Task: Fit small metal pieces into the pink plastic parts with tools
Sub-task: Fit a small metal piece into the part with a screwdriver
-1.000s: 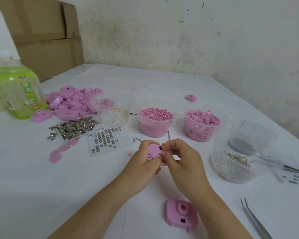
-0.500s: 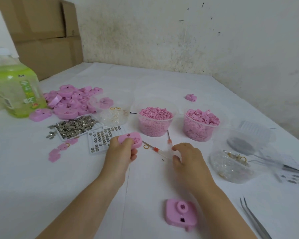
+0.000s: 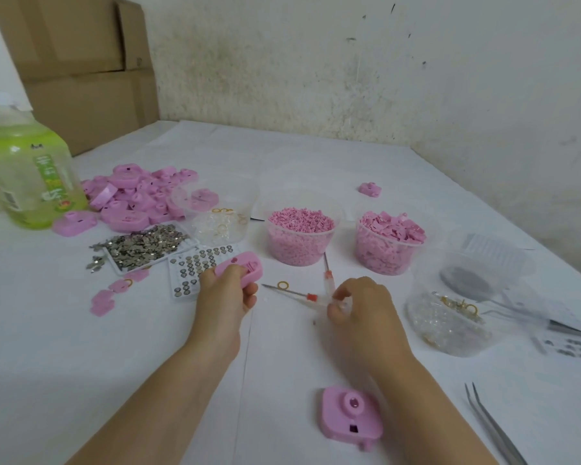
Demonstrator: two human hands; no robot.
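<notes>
Pink part (image 3: 240, 267): gripped in the left hand, raised just above the bench, its moulded face turned up, over the near edge of the grid tray.
Left hand (image 3: 227, 297): fingers and thumb curled round the pink part from below.
Right hand (image 3: 363, 310): low on the bench, thumb and fingertips pinching the clear handles of the needle tools; which of the 2 it grips I cannot tell.
Needle tools (image 3: 311, 297): 2, with red collars, crossing between the hands; 1 tip points left, 1 points toward the tubs.
Gold ring (image 3: 283, 285): lying just beside the left-pointing needle.
Grid tray (image 3: 187, 268): small metal pieces set in rows.
Metal pieces (image 3: 148, 245): loose heap on a white tray, left of the grid tray.
Tubs (image 3: 301, 239): 2 clear ones behind the tools, filled with pink bits.
Second pink part (image 3: 351, 417): flat on the bench, near the right forearm.
Pink heap (image 3: 138, 196): far left, beside a green bottle (image 3: 27, 176).
Tweezers (image 3: 490, 427): lower right.
Bench (image 3: 81, 364): covered in white.
</notes>
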